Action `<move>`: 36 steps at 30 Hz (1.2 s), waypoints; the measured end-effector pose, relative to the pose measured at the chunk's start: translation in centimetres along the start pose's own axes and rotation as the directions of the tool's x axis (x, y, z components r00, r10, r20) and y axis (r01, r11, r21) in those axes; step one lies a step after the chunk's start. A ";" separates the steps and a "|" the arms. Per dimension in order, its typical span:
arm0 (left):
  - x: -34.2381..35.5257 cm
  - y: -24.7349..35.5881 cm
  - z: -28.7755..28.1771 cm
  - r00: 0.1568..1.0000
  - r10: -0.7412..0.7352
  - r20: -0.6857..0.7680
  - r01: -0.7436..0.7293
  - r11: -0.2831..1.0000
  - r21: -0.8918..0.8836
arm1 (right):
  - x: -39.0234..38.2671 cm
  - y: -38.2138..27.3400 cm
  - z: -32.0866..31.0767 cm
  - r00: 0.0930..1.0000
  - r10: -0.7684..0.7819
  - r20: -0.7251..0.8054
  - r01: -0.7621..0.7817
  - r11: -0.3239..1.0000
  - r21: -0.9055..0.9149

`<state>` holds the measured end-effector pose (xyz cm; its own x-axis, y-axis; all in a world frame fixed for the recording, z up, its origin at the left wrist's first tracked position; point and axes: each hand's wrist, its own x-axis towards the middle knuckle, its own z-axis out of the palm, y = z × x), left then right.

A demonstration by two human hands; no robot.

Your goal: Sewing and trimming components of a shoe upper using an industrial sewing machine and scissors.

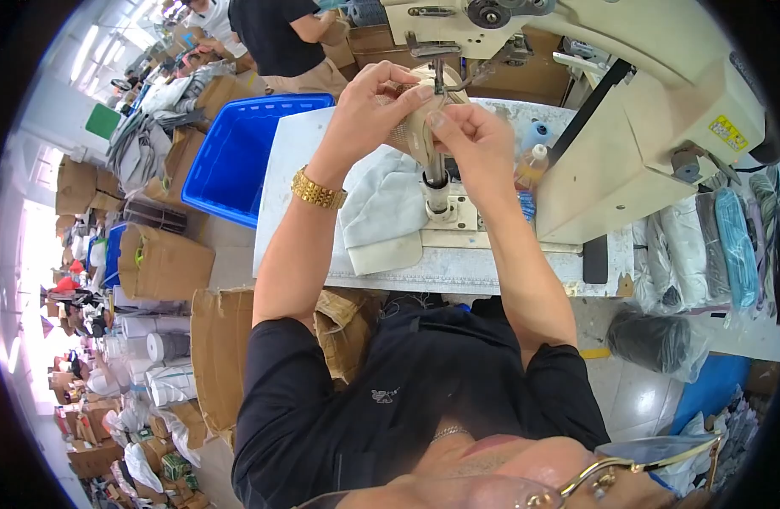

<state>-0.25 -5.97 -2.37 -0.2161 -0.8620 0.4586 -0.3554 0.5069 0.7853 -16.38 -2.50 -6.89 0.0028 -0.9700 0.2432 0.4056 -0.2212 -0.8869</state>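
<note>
A beige piece of mesh fabric (404, 134) with a curved edge is held up at the needle of a sewing machine (439, 81). The fingers and thumb of my left hand (375, 110) are closed on its left side, near the presser foot. My right hand (477, 140) pinches its right edge just below the needle, thumb against fingers. The piece sits over the upright metal post (439, 191) of the machine, and my hands partly hide it. Below my left hand, pale grey sewn fabric pieces (381, 204) lie on the white table (292, 178).
A blue plastic bin (229, 157) stands left of the table. Small bottles (536, 157) stand behind my right forearm, beside the machine arm (615, 157). Wrapped fabric rolls (682, 246) lie at the right. Cardboard boxes (220, 356) stand at my left; another person (275, 42) is beyond the table.
</note>
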 end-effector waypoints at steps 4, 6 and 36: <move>-0.2 0.5 0.3 0.999 -0.004 -0.033 0.005 0.999 0.041 | -1.3 -0.4 0.1 0.995 -0.085 0.044 0.092 0.977 -0.191; -0.4 0.9 0.2 0.999 0.017 -0.038 -0.015 0.997 0.073 | -1.6 -0.3 0.2 0.993 -0.102 0.058 0.112 0.970 -0.214; 0.7 2.5 -1.1 0.972 -0.011 0.234 -0.018 0.992 0.122 | -3.4 2.6 0.0 0.970 -0.073 0.230 0.042 0.990 0.138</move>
<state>-0.31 -5.32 0.34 -0.4189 -0.8420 0.3399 -0.4595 0.5194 0.7205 -15.35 0.21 -9.98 0.1832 -0.9019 0.3911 0.5275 -0.2455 -0.8133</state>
